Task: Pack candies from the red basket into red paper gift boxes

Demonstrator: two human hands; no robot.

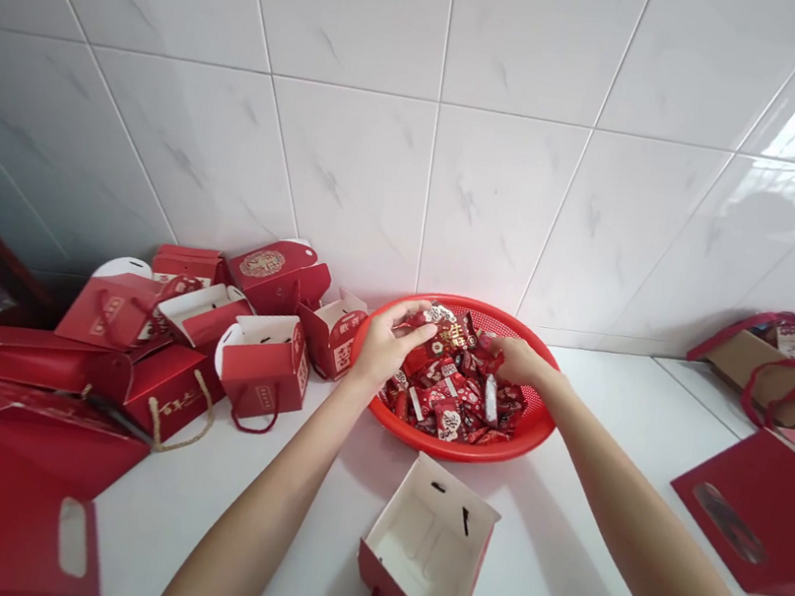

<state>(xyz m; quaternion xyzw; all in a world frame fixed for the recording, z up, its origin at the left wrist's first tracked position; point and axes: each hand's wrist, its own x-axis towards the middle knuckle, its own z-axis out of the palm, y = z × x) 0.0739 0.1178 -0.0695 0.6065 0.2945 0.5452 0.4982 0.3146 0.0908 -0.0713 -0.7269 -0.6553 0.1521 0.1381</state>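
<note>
A red plastic basket stands against the tiled wall, filled with red-wrapped candies. At its left side my left hand is closed on a dark red candy packet with gold and cream print. My right hand reaches into the right part of the basket among the wrappers; its fingertips are partly hidden, and what they hold cannot be made out. In front of the basket sits an open red box with a white inside, nothing in it, and a red cord handle at its near side.
Several small red boxes are grouped to the left, with larger red cartons nearer the front. On the right lie a red box with an oval window and a cardboard container with red ribbon. White tiles rise behind.
</note>
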